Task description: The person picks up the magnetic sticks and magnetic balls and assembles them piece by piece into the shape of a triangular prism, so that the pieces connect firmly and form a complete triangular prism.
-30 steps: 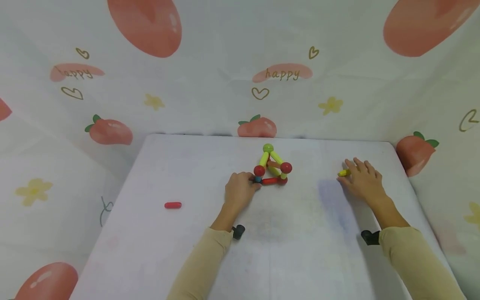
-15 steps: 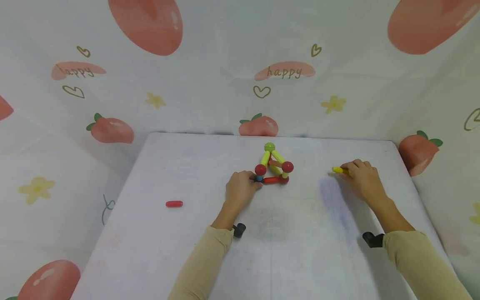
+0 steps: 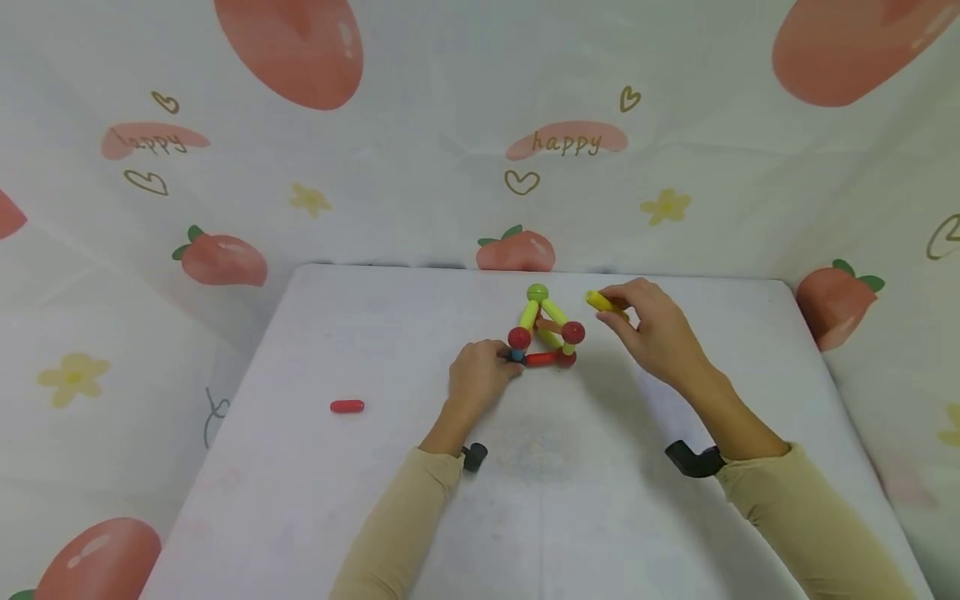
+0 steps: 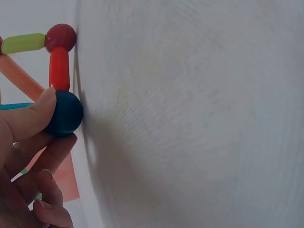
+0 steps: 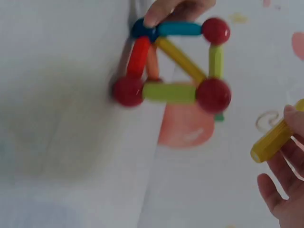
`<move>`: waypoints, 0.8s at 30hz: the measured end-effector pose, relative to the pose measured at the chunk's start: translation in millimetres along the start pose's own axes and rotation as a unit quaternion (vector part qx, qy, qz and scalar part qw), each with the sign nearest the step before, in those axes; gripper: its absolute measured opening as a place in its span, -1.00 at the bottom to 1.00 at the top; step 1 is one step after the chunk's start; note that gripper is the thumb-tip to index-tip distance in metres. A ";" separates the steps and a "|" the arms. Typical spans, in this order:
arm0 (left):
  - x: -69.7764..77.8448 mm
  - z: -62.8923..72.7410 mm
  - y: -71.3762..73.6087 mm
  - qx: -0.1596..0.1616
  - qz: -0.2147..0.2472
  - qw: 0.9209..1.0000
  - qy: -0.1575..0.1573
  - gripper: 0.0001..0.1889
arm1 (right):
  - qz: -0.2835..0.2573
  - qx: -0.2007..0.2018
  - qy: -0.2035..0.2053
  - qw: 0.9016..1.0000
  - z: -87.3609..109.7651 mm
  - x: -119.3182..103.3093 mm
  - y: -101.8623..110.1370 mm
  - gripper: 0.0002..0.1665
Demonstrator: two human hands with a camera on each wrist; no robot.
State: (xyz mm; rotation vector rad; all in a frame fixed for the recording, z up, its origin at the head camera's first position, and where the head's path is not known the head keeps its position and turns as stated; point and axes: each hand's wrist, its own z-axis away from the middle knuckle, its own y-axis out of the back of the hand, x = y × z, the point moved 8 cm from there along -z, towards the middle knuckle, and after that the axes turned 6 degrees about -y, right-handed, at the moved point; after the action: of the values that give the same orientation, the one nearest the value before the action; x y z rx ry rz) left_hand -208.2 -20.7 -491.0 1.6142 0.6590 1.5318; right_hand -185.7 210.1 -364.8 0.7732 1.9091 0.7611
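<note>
A small frame of magnetic rods and balls (image 3: 552,359) stands upright toward the back of the table, with red balls at several corners and a green ball (image 3: 537,292) at its far top. My left hand (image 3: 477,377) pinches its blue ball (image 4: 66,114) between thumb and fingers at the lower left corner. A red rod (image 4: 59,69) and a teal rod (image 5: 180,28) run from that ball. Raised to the right of the frame, my right hand (image 3: 654,332) holds a yellow magnetic rod (image 5: 271,143) by thumb and fingertips, one end sticking out toward the frame.
A loose red rod (image 3: 347,407) lies on the white table (image 3: 300,517) to the left. Behind the table hangs a white cloth (image 3: 420,167) printed with peaches and flowers. Dark wrist mounts (image 3: 693,459) jut out from both sleeves.
My right hand has picked up the yellow rod from the table's right side and carried it left, close to the frame. My left hand stays on the blue ball.
</note>
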 end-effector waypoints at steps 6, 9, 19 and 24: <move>1.0 0.1 0.3 -0.005 0.001 1.000 -0.003 -0.70 | -0.063 -0.023 0.025 0.997 -9.8 -32.4 -27.0 -0.59; 0.7 0.4 1.4 -0.004 0.002 1.000 -0.002 -0.71 | -0.088 -0.037 0.026 0.995 -10.9 -36.6 -43.2 -0.60; -0.1 -1.1 0.2 -0.005 -0.003 1.000 -0.006 -0.70 | -0.012 0.009 0.067 0.998 -0.7 -28.2 -76.7 -0.72; 0.3 -2.0 -0.4 -0.005 0.000 1.000 -0.006 -0.70 | 0.033 0.006 0.061 0.998 3.5 -23.9 -84.6 -0.73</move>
State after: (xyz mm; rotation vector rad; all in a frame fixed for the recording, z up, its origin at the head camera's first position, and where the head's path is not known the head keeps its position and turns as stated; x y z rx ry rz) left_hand -210.0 -19.8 -491.3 1.6146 0.6424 1.5225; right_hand -190.5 140.6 -418.5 0.8160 2.0065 0.8550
